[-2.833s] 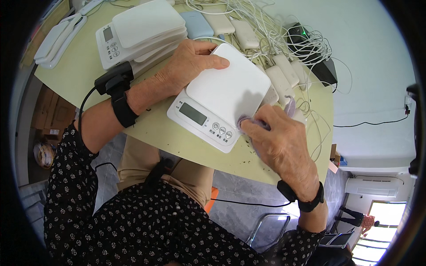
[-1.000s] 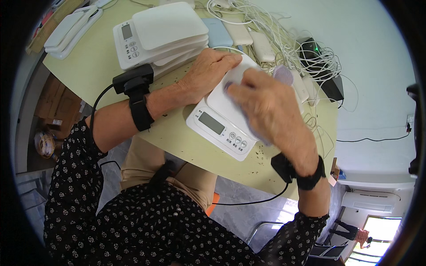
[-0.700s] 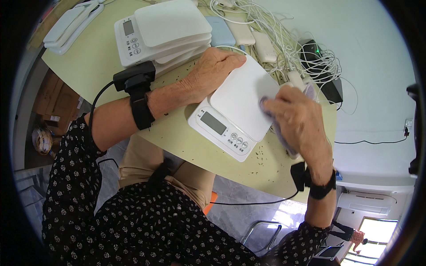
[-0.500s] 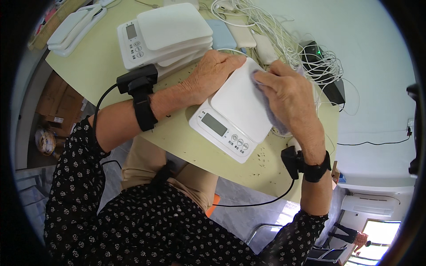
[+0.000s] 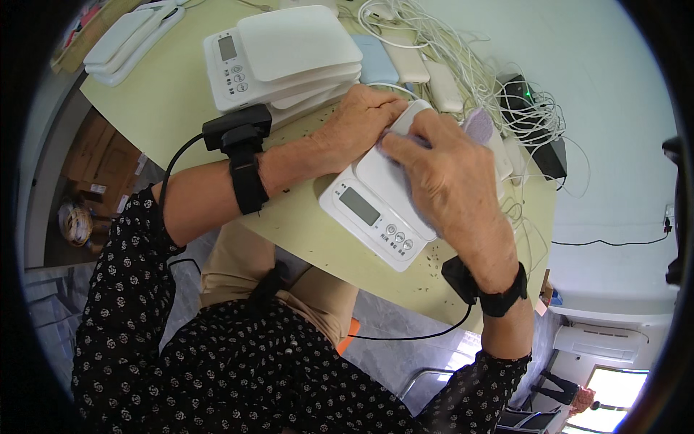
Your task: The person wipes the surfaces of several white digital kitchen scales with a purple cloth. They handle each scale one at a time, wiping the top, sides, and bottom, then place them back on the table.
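A white digital kitchen scale (image 5: pixel 383 184) lies tilted on the table in front of me, its grey display and round buttons toward my body. My left hand (image 5: pixel 359 124) is closed on the scale's far left edge, its thumb along the top. With bent fingers, my right hand (image 5: pixel 452 177) presses a purple-grey cloth (image 5: pixel 478 127) onto the scale's weighing platform. Part of the cloth sticks out beyond the hand, and the rest is hidden under it. The right side of the platform is covered by this hand.
A stack of white scales (image 5: pixel 300 43) stands beyond my left forearm. More white scales (image 5: pixel 130 40) lie at the far left. Behind the hands are a light blue slab-like case (image 5: pixel 376 59), a cream one (image 5: pixel 406 61), tangled white cables (image 5: pixel 441 32) and a black box (image 5: pixel 515 92) with a green light.
My right hand has slid leftward over the platform with the cloth, toward my left hand. The left hand keeps its hold on the scale. The whole view has shifted slightly.
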A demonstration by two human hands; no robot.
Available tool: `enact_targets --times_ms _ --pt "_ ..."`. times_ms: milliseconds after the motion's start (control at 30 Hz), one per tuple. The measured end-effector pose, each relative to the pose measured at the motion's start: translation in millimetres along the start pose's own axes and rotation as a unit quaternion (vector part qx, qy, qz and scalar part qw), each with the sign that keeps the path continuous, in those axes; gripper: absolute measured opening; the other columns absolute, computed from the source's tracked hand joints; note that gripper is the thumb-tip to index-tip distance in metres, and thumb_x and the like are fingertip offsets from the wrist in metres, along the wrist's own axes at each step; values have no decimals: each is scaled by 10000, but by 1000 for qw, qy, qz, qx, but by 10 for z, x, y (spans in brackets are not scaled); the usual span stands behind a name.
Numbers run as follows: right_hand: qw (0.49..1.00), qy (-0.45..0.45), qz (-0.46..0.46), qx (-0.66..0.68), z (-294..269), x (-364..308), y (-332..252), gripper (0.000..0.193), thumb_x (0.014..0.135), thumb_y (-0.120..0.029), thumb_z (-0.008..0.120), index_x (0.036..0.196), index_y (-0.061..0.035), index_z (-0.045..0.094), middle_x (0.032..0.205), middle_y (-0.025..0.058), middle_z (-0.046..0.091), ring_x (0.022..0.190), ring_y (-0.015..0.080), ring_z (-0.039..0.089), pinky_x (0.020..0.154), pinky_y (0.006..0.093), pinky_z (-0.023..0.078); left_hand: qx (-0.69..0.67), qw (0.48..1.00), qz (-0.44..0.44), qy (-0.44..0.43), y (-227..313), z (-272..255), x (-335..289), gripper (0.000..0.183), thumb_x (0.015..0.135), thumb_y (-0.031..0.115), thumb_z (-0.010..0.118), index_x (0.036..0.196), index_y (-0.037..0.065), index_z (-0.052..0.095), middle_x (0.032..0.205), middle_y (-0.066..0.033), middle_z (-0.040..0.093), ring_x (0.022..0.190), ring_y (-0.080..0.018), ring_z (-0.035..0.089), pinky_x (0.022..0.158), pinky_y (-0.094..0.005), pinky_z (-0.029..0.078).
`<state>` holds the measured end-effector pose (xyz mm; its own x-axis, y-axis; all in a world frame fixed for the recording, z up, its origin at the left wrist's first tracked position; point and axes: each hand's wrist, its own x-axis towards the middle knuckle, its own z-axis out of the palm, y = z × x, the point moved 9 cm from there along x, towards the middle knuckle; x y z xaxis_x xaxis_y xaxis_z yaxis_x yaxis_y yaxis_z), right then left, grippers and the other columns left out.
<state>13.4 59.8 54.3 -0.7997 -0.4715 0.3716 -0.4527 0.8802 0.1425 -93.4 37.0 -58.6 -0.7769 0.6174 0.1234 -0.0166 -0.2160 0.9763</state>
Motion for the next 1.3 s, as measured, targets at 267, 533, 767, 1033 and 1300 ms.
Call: enact_targets --times_ms 267,533,767,1033,1300 --pt "998 -40 6 42 -7 -39 -39 196 759 -65 640 942 -98 699 825 70 547 832 245 607 631 381 513 44 999 27 12 11 -26 23 243 1020 140 569 977 -65 693 832 26 654 728 -45 523 618 -242 476" --pt "999 -10 37 3 16 -27 169 183 810 -69 631 959 -122 722 790 68 544 797 257 606 624 384 505 96 994 49 4 42 -19 20 258 1023 157 564 995 -66 689 796 6 662 709 -48 527 607 -248 475" --pt "995 10 92 -36 39 -18 615 128 846 -77 633 921 -119 729 777 92 569 760 285 633 589 409 489 100 994 33 13 8 -6 38 262 1020 157 570 1011 -73 696 767 -1 669 691 -44 546 597 -249 485" --pt "985 -64 126 -95 -126 -420 581 178 825 -29 628 976 -100 691 809 99 563 764 281 622 587 399 488 119 992 14 44 -23 -36 32 259 1009 151 584 1046 -77 702 802 -32 707 684 -64 589 600 -248 495" --pt "991 -61 114 32 -221 -719 28 198 785 -25 688 974 -81 698 789 70 506 709 229 589 564 359 494 141 987 60 47 35 -30 24 258 1003 141 577 1060 -77 701 782 -28 706 672 -66 593 588 -244 491"
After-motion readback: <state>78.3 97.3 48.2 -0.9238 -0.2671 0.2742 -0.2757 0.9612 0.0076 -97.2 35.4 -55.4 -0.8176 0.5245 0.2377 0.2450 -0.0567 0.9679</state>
